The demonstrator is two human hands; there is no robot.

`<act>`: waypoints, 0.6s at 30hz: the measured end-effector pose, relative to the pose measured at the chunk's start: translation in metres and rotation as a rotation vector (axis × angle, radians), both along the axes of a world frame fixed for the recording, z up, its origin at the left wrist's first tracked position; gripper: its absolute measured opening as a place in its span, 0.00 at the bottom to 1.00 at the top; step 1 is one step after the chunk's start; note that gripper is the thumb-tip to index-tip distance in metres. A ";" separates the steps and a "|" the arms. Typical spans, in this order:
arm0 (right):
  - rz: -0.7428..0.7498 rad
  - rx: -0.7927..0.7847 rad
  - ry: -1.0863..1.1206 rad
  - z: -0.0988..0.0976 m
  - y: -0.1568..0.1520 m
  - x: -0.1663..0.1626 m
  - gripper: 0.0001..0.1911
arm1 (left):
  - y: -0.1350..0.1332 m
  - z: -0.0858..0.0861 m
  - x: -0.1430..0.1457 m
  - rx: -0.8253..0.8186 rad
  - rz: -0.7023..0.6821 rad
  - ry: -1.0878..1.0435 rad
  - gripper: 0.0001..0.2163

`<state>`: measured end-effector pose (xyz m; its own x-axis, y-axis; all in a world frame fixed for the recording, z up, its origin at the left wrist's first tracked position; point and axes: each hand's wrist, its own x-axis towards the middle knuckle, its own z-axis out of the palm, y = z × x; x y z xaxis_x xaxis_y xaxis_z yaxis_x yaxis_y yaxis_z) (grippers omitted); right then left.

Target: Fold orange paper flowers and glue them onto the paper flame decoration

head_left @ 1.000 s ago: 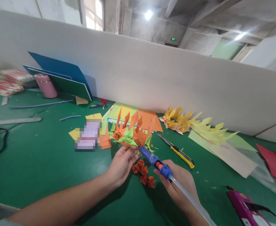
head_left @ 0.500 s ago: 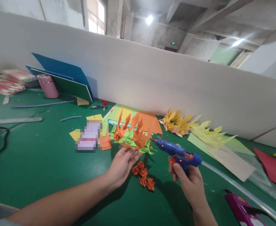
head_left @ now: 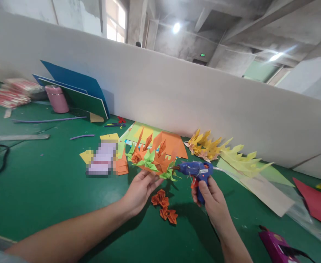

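Note:
My left hand (head_left: 140, 190) holds up an orange and green folded paper piece (head_left: 152, 157) by its lower edge, above the green table (head_left: 40, 182). My right hand (head_left: 211, 199) grips a blue glue gun (head_left: 196, 171) by the handle. The gun's nozzle points left and touches the right end of the paper piece. Small orange paper flowers (head_left: 164, 206) lie on the table below and between my hands.
Yellow folded paper pieces (head_left: 220, 149) lie to the right along the white partition (head_left: 177, 95). Sheets of coloured paper (head_left: 160, 137) lie behind the held piece. A pink cup (head_left: 57, 98) and blue boards (head_left: 73, 86) stand at the back left. A purple object (head_left: 277, 246) sits at the near right.
My right hand turned the glue gun from a top grip to a handle grip, swung it out to the right, then brought its nozzle to the paper piece's right end. My left hand barely moved.

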<state>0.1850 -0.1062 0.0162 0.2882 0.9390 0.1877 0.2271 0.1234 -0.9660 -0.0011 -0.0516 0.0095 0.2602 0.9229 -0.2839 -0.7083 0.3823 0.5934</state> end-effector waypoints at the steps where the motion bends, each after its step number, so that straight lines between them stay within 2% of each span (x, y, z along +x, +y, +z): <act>1: -0.011 0.024 -0.077 0.001 0.001 -0.001 0.22 | 0.000 0.000 0.000 0.005 -0.003 0.004 0.07; 6: -0.126 0.116 -0.534 0.010 0.002 -0.005 0.17 | -0.002 -0.001 0.000 0.018 -0.026 0.022 0.09; 10: -0.227 0.170 -0.696 0.014 -0.002 -0.002 0.19 | -0.002 -0.001 0.000 0.026 -0.036 0.011 0.08; 14: -0.362 0.222 -0.633 0.013 -0.005 0.005 0.18 | -0.001 0.000 0.000 0.043 -0.052 0.009 0.08; 16: -0.408 0.221 -0.509 0.014 -0.004 0.010 0.18 | -0.001 0.000 -0.001 0.035 -0.040 0.008 0.07; 18: -0.388 0.176 -0.371 0.015 0.000 0.015 0.20 | -0.001 0.000 -0.002 0.030 -0.021 0.005 0.07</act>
